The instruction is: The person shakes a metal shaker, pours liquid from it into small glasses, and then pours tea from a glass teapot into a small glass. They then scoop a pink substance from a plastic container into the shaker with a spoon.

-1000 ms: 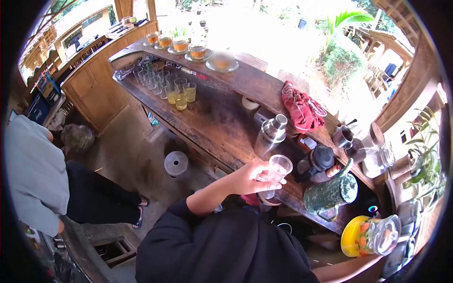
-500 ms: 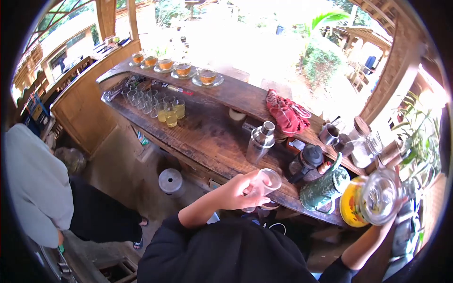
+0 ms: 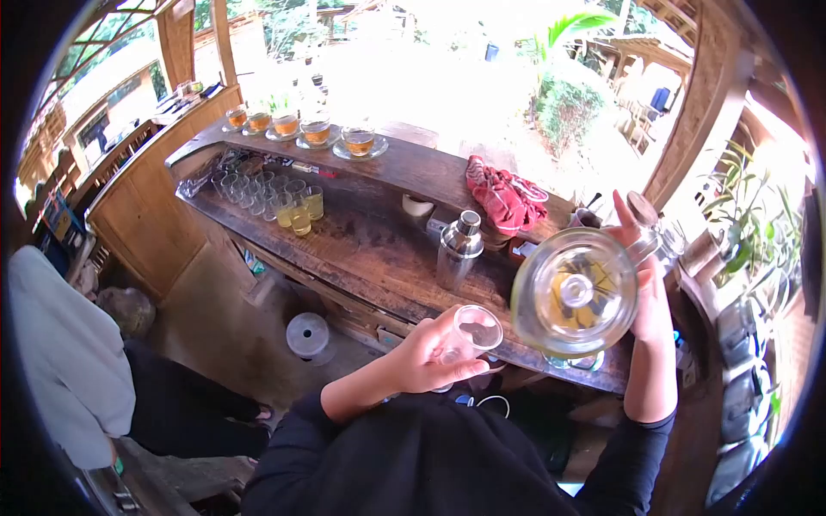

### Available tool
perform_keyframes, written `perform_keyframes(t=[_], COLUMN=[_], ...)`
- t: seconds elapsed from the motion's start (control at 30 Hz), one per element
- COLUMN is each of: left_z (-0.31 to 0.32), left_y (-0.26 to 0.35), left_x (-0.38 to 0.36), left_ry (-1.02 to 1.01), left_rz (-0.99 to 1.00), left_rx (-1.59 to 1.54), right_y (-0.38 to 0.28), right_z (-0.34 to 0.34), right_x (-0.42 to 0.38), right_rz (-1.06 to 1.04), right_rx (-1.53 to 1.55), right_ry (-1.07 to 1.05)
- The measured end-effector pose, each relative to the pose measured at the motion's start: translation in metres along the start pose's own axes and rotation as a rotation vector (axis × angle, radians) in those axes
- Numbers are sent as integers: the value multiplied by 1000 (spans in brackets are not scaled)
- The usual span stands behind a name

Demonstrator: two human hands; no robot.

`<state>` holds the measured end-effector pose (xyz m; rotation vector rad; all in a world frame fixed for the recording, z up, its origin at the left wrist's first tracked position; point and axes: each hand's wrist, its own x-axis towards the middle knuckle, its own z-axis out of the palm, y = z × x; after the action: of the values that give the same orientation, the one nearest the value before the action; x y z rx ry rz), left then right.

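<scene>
My left hand point(image 3: 423, 359) is closed around a clear plastic cup point(image 3: 476, 337) in front of the counter's near edge; the cup's open mouth is up and no liquid shows in it. My right hand point(image 3: 647, 288) grips the handle of a lidded glass pitcher point(image 3: 568, 297), with yellow liquid and slices of something inside. Tilted, the pitcher hangs to the right of the cup, apart from it. It hides most of the green enamel jug and the French press behind it. A steel cocktail shaker point(image 3: 459, 251) stands on the counter beyond the cup.
Small glasses, some holding yellow drink point(image 3: 299, 218), stand at the counter's left. Several cups of amber tea point(image 3: 357, 143) on saucers line the upper ledge, with a red cloth point(image 3: 506, 196) farther right. A person in a grey top point(image 3: 69, 344) stands left, near a stool point(image 3: 308, 335).
My right hand has brought the glass pitcher up and left from the counter's right end, closer to the cup. My left hand has shifted slightly left with the cup, which looks more upright.
</scene>
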<state>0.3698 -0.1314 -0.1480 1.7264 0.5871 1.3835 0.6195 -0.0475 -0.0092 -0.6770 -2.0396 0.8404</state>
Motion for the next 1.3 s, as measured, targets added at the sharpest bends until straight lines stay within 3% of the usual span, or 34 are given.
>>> perform_keyframes(t=[0.03, 0.17, 0.23, 0.3, 0.37, 0.63, 0.67, 1.3], left_z=[0, 2, 7, 15, 10, 10, 11, 25], left_y=[2, 10, 11, 6, 2, 10, 9, -10], left_x=[-4, -13, -13, -15, -21, -22, -21, -28], left_ry=[-21, -41, -54, 93, 25, -13, -6, 39], left_rz=[-107, -151, -106, -28, -31, -29, 39, 79], left_rx=[-58, -48, -36, -207, -276, -87, -40, -2], right_y=[-1, 1, 5, 6, 3, -3, -6, -20], right_z=[4, 13, 17, 20, 22, 19, 18, 17], right_x=[3, 11, 11, 10, 10, 6, 6, -4], right_rz=[-8, 8, 9, -15, -26, -18, 12, -46], right_rx=[3, 51, 65, 1, -55, -213, -244, -345], right_ry=[-28, -154, -143, -192, -195, -243, -242, -222])
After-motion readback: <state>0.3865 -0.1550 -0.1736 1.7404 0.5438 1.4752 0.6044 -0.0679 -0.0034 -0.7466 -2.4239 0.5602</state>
